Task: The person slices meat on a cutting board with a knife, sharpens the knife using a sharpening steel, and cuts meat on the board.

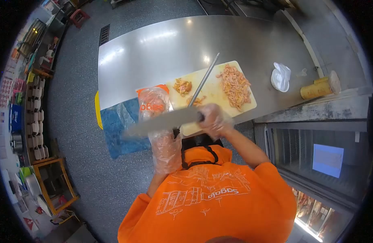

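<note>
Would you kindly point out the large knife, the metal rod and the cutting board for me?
Large knife [166,122]: head view, on the motion-blurred blade.
Metal rod [204,79]: head view, midway along its visible length.
Cutting board [213,94]: head view, on its bare top surface.

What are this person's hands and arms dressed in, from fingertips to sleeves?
Both the left hand and the right hand wear loose, wrinkled, see-through plastic gloves. The plain orange sleeves are short, leaving the forearms uncovered. No watch shows on the right wrist.
</note>
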Demonstrator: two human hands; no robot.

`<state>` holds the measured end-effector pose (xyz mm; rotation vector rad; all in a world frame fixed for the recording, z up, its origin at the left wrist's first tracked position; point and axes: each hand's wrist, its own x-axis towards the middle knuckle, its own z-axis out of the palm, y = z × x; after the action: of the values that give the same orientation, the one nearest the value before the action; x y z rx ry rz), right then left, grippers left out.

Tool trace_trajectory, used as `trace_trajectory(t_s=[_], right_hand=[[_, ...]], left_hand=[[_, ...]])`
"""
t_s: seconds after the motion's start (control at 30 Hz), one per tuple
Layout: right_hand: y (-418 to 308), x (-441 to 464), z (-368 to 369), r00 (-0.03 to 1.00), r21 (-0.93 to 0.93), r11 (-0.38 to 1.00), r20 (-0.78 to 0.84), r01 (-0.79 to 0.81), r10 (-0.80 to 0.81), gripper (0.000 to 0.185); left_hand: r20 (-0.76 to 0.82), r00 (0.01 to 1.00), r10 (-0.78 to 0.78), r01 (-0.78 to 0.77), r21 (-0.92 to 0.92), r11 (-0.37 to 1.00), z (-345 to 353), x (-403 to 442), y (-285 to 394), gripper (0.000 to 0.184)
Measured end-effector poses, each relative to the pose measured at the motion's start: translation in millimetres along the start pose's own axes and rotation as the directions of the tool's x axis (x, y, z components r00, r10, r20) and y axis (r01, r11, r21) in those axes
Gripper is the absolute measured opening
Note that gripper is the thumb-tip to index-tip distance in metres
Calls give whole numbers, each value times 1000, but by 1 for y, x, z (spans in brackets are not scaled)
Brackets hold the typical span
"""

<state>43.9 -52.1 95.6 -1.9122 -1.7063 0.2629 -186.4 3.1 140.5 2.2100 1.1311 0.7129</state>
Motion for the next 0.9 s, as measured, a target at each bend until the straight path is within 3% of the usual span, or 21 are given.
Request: trace_trajectory(t_s=[0.03,0.1,0.13,0.2,0.23,0.3,0.33,0.37,0.4,0.43,0.47,0.53,0.57,0.6,0.67,0.77,0.8,0.83,0.9], right_hand=[[-22,1,-7,995,31,995,18,99,-99,28],[68,-13,19,989,-11,989,8,-147,147,26],[122,-15,28,921,-151,912,22,-381,389,25],[153,-9,-17,684,167,717,-220,-677,696,24],[137,-1,-30,718,178,738,-173,-650,674,22],[93,9,-39,768,207,765,-85,-609,634,18],[82,5,-8,909,72,915,-105,-397,403,18],[68,6,24,986,-66,987,-95,-143,137,19],[19,11,20,999,42,999,-35,34,-33,21],[-18,15,8,978,159,966,6,205,-208,24],[-6,14,12,982,150,970,-21,189,-188,23],[53,8,27,986,140,976,-61,165,-157,24],[100,6,28,976,-93,974,53,-208,213,26],[119,10,1,880,64,878,-4,-474,475,31],[131,12,-29,734,197,735,-95,-649,673,34],[99,17,8,916,100,911,-4,-399,401,31],[60,16,21,993,60,993,-59,-103,107,28],[17,19,25,973,0,979,-107,205,-204,27],[-2,16,24,963,93,959,-10,269,-269,25]], left_hand=[[-17,1000,26,-27,-25,999,1,0,3,16],[-8,999,-42,41,-68,997,-2,-4,5,17],[5,995,-96,96,-86,992,-4,-8,4,17],[103,967,-232,234,-7,972,-16,-3,5,19],[150,941,-302,301,35,953,-20,0,7,21],[107,958,-266,264,28,964,-16,5,7,17],[100,964,-246,245,28,969,-14,4,9,15],[25,993,-118,119,-20,993,-7,4,3,16],[-57,998,11,-15,-59,998,3,4,-8,16],[-58,998,37,-41,-64,997,3,5,-7,16],[-58,996,63,-67,-69,995,2,5,-7,16],[101,989,-107,109,-16,994,-20,2,14,17],[104,983,-148,149,6,989,-22,-2,10,18],[104,977,-188,186,26,982,-23,-5,4,20],[63,980,-187,184,43,982,-23,-10,-8,20],[117,968,-221,215,65,974,-21,-7,-7,20],[48,993,-106,102,63,993,-17,-10,-8,19],[-27,999,21,-19,69,997,-10,-10,-12,19],[-27,999,39,-38,38,999,-8,-10,-10,19]])
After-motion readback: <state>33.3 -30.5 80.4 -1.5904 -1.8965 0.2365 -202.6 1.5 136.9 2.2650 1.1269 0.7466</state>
